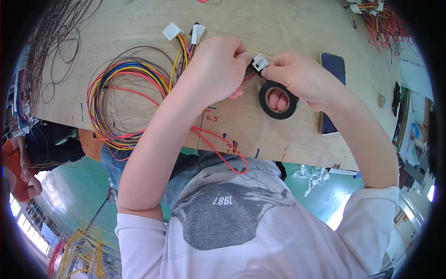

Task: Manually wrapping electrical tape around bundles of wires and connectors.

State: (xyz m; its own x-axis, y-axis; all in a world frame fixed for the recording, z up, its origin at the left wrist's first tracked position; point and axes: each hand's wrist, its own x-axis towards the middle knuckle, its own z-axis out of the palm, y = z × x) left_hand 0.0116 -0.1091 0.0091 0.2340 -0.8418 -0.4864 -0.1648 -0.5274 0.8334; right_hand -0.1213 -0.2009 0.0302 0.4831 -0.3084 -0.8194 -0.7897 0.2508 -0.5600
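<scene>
My left hand (218, 65) pinches a red wire (218, 144) just left of a small white plastic connector (260, 62). My right hand (299, 76) grips that connector from the right, and a roll of black tape (278, 100) hangs on one of its fingers. The red wire runs down from the connector, across the wooden table (288, 28) and loops over its near edge. A coiled bundle of red, yellow, blue and black wires (125, 100) lies to the left of my left forearm, ending in two white connectors (173, 31).
A dark phone (332, 93) lies on the table under my right wrist. A tangle of red and orange wires with connectors (383, 23) sits at the far right corner, thin brown wires (51, 42) at the far left. Another person (21, 172) is at the left edge.
</scene>
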